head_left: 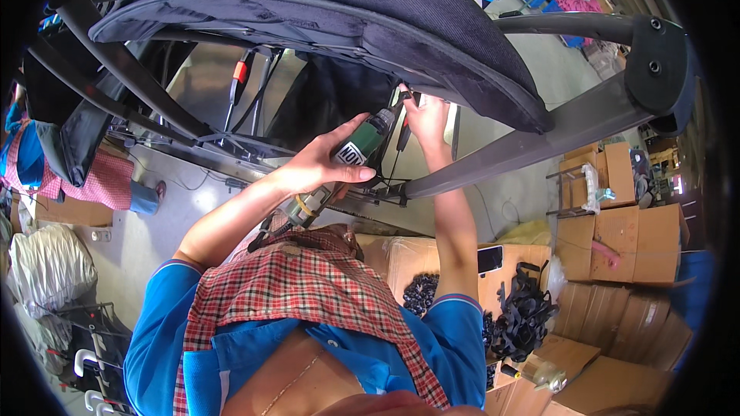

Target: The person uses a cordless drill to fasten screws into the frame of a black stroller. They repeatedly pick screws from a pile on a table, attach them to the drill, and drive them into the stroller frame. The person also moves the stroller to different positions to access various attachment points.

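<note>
My left hand is wrapped round a green power screwdriver, tilted with its front end up and to the right. That front end meets the underside of a black fabric seat on a dark tubular frame. Close beside the tool's tip, my right hand has its fingers closed at the fabric's lower edge. What they pinch is too small to make out. Thin rods and a strap with a red-orange piece hang under the seat to the left.
Behind my right arm, a carton bears a phone and bundles of black straps. More cardboard boxes are stacked at the right. People in blue work at the far left and top right. A white bag lies at the left.
</note>
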Motion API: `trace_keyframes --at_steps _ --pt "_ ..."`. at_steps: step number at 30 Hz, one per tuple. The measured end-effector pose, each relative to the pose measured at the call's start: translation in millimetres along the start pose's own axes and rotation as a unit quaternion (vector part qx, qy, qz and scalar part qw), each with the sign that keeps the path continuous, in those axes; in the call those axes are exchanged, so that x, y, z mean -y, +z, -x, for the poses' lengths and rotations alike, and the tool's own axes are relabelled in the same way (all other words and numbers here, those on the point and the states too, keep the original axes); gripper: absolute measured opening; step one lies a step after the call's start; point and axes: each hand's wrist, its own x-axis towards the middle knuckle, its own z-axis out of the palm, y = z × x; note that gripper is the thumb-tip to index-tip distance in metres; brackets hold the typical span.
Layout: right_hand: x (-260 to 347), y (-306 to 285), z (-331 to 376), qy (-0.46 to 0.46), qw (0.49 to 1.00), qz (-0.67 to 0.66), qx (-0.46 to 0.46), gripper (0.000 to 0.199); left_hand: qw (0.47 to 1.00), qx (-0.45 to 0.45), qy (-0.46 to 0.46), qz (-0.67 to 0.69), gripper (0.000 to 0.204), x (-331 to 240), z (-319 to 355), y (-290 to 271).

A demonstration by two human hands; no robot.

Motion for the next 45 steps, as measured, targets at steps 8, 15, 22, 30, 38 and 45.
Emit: trace_keyframes --at_steps 8,15,22,30,38,45 --pt "-6 0 5 -0.002 1.0 0.011 0.015 0.03 1.0 -0.024 -0.004 0.004 0.095 4 -8 0" --pt "-7 -21 12 0.0 0.987 -0.105 0.121 0.042 0.998 -0.044 0.011 -0.032 0.093 11 -12 6" --pt "-32 2 27 -0.021 0.986 -0.164 0.002 0.03 0.995 -0.074 0.041 -0.059 0.092 18 -9 9" --pt "-44 8 25 -0.008 0.972 -0.236 -0.006 0.023 0.997 -0.065 0.02 -0.046 0.09 14 -11 10" --pt "-41 14 28 -0.008 0.985 -0.17 -0.036 0.024 0.995 -0.082 0.019 -0.045 0.09 11 -5 15" --pt "-43 8 30 -0.049 0.995 -0.08 -0.031 0.021 0.996 -0.076 0.007 -0.045 0.091 12 -11 11"
